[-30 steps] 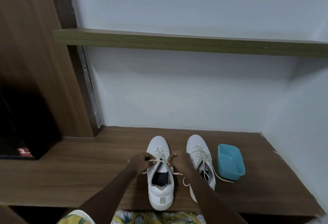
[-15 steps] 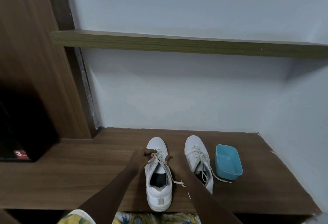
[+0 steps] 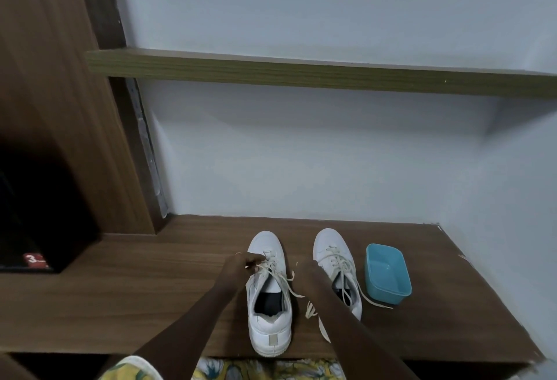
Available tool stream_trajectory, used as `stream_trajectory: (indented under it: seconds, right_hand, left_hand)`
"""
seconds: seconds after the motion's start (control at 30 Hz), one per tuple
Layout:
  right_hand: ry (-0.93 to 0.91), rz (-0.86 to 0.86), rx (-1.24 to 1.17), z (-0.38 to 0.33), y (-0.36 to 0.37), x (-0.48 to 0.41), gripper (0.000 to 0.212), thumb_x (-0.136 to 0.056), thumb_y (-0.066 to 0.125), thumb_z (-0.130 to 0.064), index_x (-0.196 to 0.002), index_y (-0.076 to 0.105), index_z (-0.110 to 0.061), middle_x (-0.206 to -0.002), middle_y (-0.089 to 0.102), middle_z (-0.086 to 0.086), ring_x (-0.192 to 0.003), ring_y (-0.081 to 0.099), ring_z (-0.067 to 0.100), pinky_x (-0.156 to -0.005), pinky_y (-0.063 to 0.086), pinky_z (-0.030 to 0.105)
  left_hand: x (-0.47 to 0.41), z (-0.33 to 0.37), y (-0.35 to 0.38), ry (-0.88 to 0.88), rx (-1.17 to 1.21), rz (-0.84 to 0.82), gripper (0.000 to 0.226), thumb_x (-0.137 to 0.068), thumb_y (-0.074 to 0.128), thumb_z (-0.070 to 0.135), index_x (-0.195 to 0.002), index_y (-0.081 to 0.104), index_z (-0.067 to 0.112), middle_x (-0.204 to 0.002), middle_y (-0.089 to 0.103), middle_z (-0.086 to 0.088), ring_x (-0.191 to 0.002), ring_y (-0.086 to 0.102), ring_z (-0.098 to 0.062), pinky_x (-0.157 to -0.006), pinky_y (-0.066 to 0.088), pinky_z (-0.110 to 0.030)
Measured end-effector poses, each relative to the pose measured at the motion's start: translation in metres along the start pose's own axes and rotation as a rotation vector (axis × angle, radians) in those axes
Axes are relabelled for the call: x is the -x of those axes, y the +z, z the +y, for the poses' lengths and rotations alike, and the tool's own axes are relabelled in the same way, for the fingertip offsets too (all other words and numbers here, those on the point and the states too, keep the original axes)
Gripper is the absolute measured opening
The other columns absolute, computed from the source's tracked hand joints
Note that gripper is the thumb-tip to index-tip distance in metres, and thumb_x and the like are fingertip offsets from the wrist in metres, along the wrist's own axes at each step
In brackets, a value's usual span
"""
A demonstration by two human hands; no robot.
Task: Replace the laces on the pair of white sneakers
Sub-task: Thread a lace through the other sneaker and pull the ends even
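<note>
Left hand (image 3: 241, 265) is shifting toeward, pinching flat cream lace (image 3: 278, 275) on left white low-top sneaker (image 3: 271, 331) on brown wooden bench (image 3: 150, 289); right hand (image 3: 306, 272) grip: can't tell. Right white sneaker (image 3: 331, 247) is looking laced, ends loose; tying remaining.

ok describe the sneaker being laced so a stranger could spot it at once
On the wooden bench under the long shelf stand two white sneakers. It is the person's left sneaker, whose lace the left hand pinches; the right sneaker sits beside a blue tub.
</note>
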State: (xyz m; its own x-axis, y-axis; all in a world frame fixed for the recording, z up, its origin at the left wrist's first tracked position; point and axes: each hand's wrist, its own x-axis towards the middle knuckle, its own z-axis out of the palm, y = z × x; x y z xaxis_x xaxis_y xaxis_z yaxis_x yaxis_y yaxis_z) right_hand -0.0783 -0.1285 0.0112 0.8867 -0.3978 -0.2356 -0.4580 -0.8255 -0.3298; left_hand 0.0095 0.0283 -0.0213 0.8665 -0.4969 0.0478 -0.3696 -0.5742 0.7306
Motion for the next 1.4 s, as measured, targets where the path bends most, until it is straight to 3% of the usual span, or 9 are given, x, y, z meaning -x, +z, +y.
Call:
stream_trajectory:
  seconds: [0.07,0.2,0.33,0.47,0.7,0.87,1.1,1.3,1.4]
  right_hand:
    - [-0.061,-0.013,-0.104,-0.002,0.002,-0.004,0.031,-0.093,0.043,-0.01,-0.062,0.045,-0.014,-0.094,0.065,0.012,-0.093,0.06,0.024,-0.07,0.039,0.022]
    - [-0.09,0.026,-0.423,-0.003,0.002,0.0,0.016,-0.083,0.063,-0.004,-0.07,0.068,-0.011,-0.073,0.06,0.001,-0.059,0.047,0.0,-0.05,0.032,0.003]
    - [-0.069,0.022,-0.53,0.002,0.001,0.002,0.033,-0.078,0.063,0.008,-0.059,0.057,-0.018,-0.076,0.064,0.004,-0.066,0.056,0.007,-0.055,0.041,0.004]
    - [0.007,-0.005,-0.204,0.003,-0.002,0.005,0.019,-0.091,0.046,-0.007,-0.085,0.063,-0.006,-0.112,0.065,0.013,-0.101,0.062,0.024,-0.082,0.048,0.029]
    - [0.181,-0.026,-0.13,0.002,0.008,0.008,0.036,-0.096,0.039,-0.014,-0.13,0.047,-0.005,-0.131,0.054,0.011,-0.119,0.054,0.027,-0.09,0.046,0.033]
    - [0.207,-0.122,-0.216,0.003,0.016,0.005,0.027,-0.093,0.045,-0.012,-0.112,0.059,0.001,-0.115,0.063,0.013,-0.114,0.058,0.027,-0.079,0.045,0.029]
    - [0.331,-0.184,-0.67,-0.007,0.026,-0.015,0.032,-0.097,0.039,-0.01,-0.12,0.056,0.003,-0.111,0.061,0.018,-0.099,0.06,0.028,-0.079,0.046,0.031]
    - [0.545,-0.093,-1.234,0.019,0.102,-0.083,0.056,-0.067,0.08,-0.02,-0.112,0.06,0.006,-0.104,0.066,0.02,-0.096,0.064,0.034,-0.094,0.05,0.047]
    - [0.606,-0.079,-1.413,0.001,0.06,-0.047,0.028,-0.079,0.071,-0.004,-0.102,0.059,0.006,-0.096,0.064,0.017,-0.087,0.064,0.03,-0.08,0.053,0.038]
  left_hand:
    - [0.001,0.001,-0.001,0.001,-0.001,0.01,0.033,-0.083,0.062,-0.006,-0.111,0.07,0.01,-0.092,0.065,0.001,-0.088,0.061,-0.015,-0.077,0.044,-0.012]
    - [0.001,0.006,-0.003,-0.009,0.026,0.041,0.03,-0.081,0.064,-0.007,-0.107,0.071,0.006,-0.089,0.065,0.002,-0.075,0.058,0.002,-0.068,0.041,-0.004]
    - [0.001,0.011,-0.002,0.0,0.064,0.061,0.03,-0.081,0.064,-0.009,-0.107,0.07,0.004,-0.093,0.07,-0.004,-0.071,0.055,0.022,-0.066,0.042,-0.003]
    - [-0.001,0.012,0.003,0.016,0.084,0.063,0.032,-0.08,0.059,-0.016,-0.108,0.068,-0.003,-0.089,0.064,-0.003,-0.071,0.054,0.025,-0.064,0.041,-0.001]
    - [-0.001,0.01,0.004,0.024,0.008,0.04,0.027,-0.085,0.061,-0.005,-0.109,0.07,0.004,-0.102,0.071,-0.009,-0.069,0.055,0.021,-0.066,0.037,0.001]
    - [-0.002,0.014,0.005,0.037,-0.056,0.047,0.022,-0.09,0.059,0.007,-0.109,0.071,0.007,-0.108,0.07,-0.004,-0.097,0.063,-0.012,-0.07,0.034,-0.003]
    - [-0.011,0.024,0.013,0.077,-0.155,-0.012,0.025,-0.093,0.053,0.009,-0.112,0.069,0.01,-0.115,0.068,-0.005,-0.106,0.06,-0.016,-0.078,0.033,-0.01]
    - [-0.014,0.027,0.014,0.012,-0.212,-0.083,0.027,-0.091,0.052,0.008,-0.111,0.07,0.012,-0.118,0.065,-0.005,-0.108,0.059,-0.018,-0.084,0.037,-0.014]
    - [-0.014,0.026,0.014,-0.004,-0.215,-0.102,0.028,-0.089,0.052,0.008,-0.109,0.071,0.013,-0.118,0.065,-0.005,-0.108,0.059,-0.018,-0.087,0.039,-0.018]
